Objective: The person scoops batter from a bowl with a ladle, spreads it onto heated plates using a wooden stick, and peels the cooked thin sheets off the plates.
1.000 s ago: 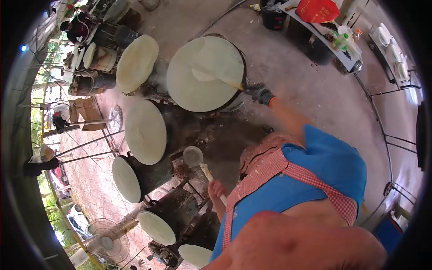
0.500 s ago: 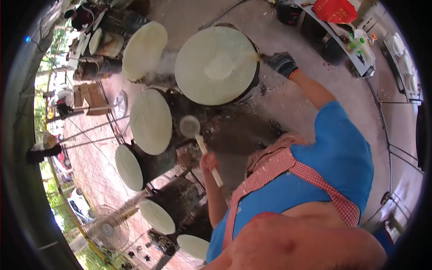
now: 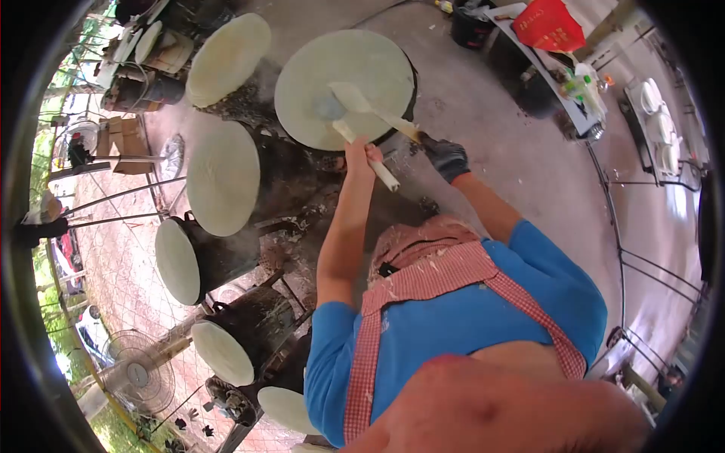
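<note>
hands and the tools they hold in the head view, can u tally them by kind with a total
Bare hands: 1, the left hand
Gloved hands: 1, the right hand
Ladles: 1, held in the left
Pale paddles: 1, held in the right
Total: 4

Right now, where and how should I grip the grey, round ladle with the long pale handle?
Probably by the straight pale handle, from the red-checked apron side, as the bare left hand does: the handle slants back that way, while the round grey bowl points away, over the wide, round, pale surface.
</note>
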`<state>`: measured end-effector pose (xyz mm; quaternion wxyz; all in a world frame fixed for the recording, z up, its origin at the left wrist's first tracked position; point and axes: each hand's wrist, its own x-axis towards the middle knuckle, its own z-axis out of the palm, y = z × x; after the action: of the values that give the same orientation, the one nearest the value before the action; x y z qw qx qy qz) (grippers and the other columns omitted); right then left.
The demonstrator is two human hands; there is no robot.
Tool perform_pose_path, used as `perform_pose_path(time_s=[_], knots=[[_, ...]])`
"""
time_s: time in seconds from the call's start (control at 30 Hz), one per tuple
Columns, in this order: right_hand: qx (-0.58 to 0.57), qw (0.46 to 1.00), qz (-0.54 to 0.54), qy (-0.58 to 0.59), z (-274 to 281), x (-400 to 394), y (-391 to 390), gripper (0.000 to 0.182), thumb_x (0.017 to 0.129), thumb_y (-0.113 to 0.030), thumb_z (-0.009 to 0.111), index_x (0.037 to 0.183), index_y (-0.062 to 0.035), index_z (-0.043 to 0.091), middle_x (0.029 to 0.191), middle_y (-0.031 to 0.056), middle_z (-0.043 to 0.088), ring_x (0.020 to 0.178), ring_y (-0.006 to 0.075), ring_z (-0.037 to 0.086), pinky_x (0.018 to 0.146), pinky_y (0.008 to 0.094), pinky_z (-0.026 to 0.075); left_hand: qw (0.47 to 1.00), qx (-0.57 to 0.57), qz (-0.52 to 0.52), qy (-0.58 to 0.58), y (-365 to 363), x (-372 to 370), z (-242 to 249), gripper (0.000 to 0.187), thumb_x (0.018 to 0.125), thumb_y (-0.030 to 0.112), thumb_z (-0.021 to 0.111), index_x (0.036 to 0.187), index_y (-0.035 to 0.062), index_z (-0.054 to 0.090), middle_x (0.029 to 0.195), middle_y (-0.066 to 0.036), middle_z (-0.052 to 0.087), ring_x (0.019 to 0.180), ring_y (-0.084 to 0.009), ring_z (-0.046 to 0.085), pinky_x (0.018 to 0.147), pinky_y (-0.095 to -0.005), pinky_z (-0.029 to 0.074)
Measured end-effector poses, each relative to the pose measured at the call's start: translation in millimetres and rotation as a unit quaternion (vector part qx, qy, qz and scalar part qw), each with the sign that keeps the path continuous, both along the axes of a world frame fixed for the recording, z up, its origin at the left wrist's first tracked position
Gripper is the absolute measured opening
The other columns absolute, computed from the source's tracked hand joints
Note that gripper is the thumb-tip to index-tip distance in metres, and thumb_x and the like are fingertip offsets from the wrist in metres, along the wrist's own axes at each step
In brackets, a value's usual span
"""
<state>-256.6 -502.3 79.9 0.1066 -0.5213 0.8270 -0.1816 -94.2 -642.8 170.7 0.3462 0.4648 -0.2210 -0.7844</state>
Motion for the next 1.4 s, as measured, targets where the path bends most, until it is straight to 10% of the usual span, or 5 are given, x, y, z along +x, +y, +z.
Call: perform_pose_path(time_s=[0.43, 0.57, 0.73, 1.2, 1.4], knots=[[-0.188, 0.977, 0.086, 0.060, 47.6, 60.3, -8.4, 0.048, 0.072, -0.031, 0.061, 0.114, -0.0126, 0.050, 0.067, 0.0084, 0.059, 0.055, 0.0235, 0.055, 0.053, 0.0327, 0.043, 0.756, 0.376, -0.013, 0.535, 65.4, 166.3, 31.7, 0.034, 0.091, 0.025, 0.034, 0.116, 0.0036, 0.041, 0.055, 0.000, 0.031, 0.038, -0.0070, 0.031, 0.032, -0.0208, 0.031], [-0.107, 0.954, 0.203, -0.192, 26.3, 78.3, -46.6, 0.046, 0.073, -0.026, 0.063, 0.115, -0.0120, 0.050, 0.092, 0.0108, 0.061, 0.075, 0.0230, 0.060, 0.065, 0.0305, 0.046, 0.753, 0.323, 0.066, 0.569, 89.8, 206.3, 33.9, 0.035, 0.088, 0.031, 0.039, 0.064, 0.0073, 0.034, 0.051, 0.002, 0.030, 0.035, -0.0062, 0.028, 0.027, -0.0198, 0.025], [0.041, 0.797, 0.335, -0.502, -4.9, 148.8, -118.7, 0.020, 0.081, -0.013, 0.056, 0.098, -0.0030, 0.057, 0.088, 0.0051, 0.059, 0.078, 0.0125, 0.053, 0.072, 0.0270, 0.043, 0.764, 0.190, 0.275, 0.552, 151.0, 272.8, 35.4, 0.014, 0.089, 0.026, 0.039, 0.098, 0.0173, 0.044, 0.053, 0.002, 0.029, 0.035, -0.0048, 0.028, 0.026, -0.0184, 0.025], [0.184, 0.764, 0.497, -0.368, -32.7, 514.9, -110.6, 0.025, 0.075, -0.030, 0.061, 0.085, -0.0073, 0.062, 0.057, -0.0024, 0.047, 0.045, 0.0065, 0.037, 0.040, 0.0234, 0.029, 0.617, 0.061, 0.561, 0.548, 417.6, 372.3, -2.4, 0.042, 0.084, 0.032, 0.048, 0.054, 0.0107, 0.029, 0.044, 0.003, 0.024, 0.034, -0.0067, 0.026, 0.031, -0.0204, 0.024], [0.177, 0.813, 0.500, -0.241, -66.2, 603.7, -148.4, 0.034, 0.074, -0.034, 0.058, 0.089, -0.0038, 0.060, 0.065, 0.0148, 0.057, 0.057, 0.0279, 0.053, 0.054, 0.0362, 0.040, 0.550, 0.027, 0.588, 0.592, 442.2, 398.3, 43.3, 0.041, 0.087, 0.034, 0.041, 0.056, 0.0101, 0.031, 0.048, 0.002, 0.029, 0.036, -0.0084, 0.029, 0.032, -0.0217, 0.026]])
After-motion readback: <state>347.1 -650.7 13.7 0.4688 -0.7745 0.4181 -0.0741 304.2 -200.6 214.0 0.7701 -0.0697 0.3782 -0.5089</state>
